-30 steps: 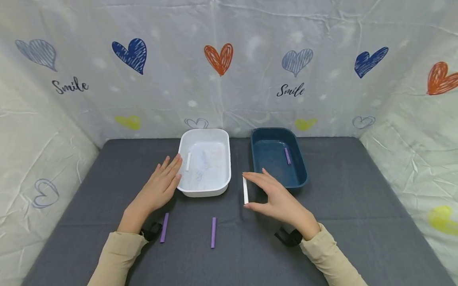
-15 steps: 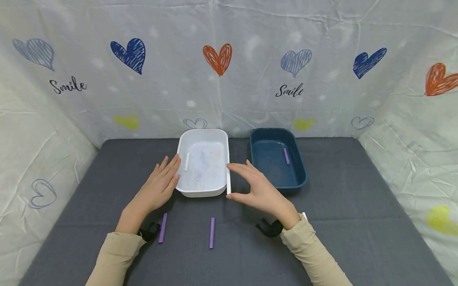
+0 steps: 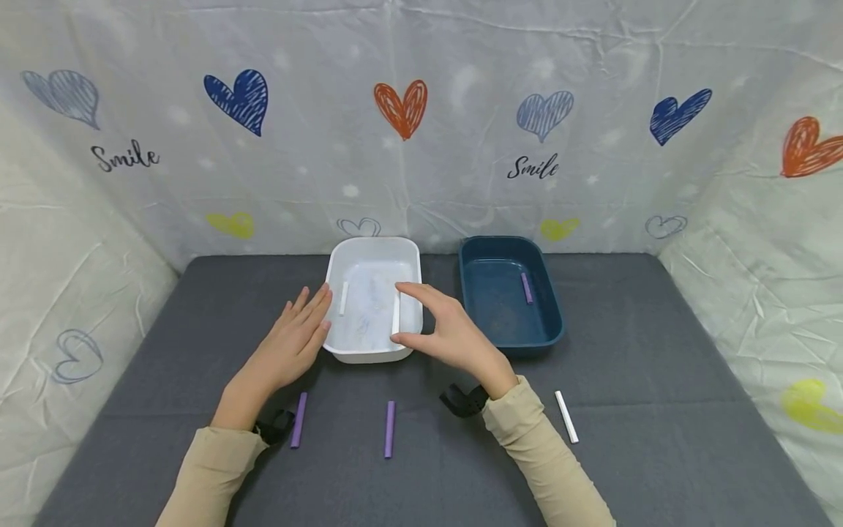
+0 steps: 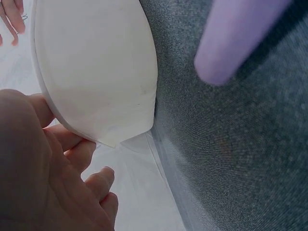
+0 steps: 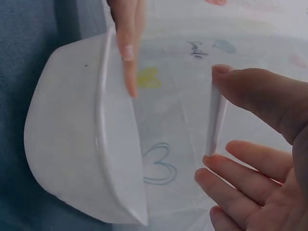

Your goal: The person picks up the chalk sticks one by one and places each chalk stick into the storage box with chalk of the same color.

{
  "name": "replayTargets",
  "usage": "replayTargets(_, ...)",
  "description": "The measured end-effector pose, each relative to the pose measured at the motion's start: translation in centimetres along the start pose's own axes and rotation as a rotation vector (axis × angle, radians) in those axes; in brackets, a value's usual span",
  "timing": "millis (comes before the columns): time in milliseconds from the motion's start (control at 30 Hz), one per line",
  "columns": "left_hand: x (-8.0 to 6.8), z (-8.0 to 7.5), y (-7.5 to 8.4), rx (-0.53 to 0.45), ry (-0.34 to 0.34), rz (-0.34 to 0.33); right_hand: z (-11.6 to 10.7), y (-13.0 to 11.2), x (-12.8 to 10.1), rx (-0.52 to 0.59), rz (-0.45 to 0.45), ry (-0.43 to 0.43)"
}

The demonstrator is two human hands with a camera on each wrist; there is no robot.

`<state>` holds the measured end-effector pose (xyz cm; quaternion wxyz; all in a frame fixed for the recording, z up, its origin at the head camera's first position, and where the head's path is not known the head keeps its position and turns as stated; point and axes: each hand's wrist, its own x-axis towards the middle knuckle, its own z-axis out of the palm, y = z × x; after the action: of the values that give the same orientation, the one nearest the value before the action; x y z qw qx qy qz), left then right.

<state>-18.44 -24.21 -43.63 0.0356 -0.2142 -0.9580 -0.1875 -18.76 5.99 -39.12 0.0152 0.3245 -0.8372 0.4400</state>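
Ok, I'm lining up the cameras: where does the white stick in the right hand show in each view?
Head: held white stick, slightly below and left of centre.
Left wrist: not visible.
Right wrist: right of centre.
Shared landmark: the white tray.

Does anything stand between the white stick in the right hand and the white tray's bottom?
Nothing visible does: the right hand holds the white stick over the white tray; the other stick inside lies farther left.
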Motion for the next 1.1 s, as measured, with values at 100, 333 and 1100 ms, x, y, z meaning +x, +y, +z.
replayTargets(100, 0.0, 0.0, -0.1, -0.003, 0.005, 0.003, 0.6, 0.5, 0.9, 0.034, 0.022, -0.002)
replayTargets(333, 0.0, 0.1, -0.1, -0.006, 0.005, -0.002, 1.9, 2.3, 3.4, 0.152, 0.126, -0.029)
replayTargets(1100, 0.1, 0.1, 0.0, 0.009, 0.008, -0.004, 2.1, 4.2, 9.7, 0.082, 0.302, -0.203)
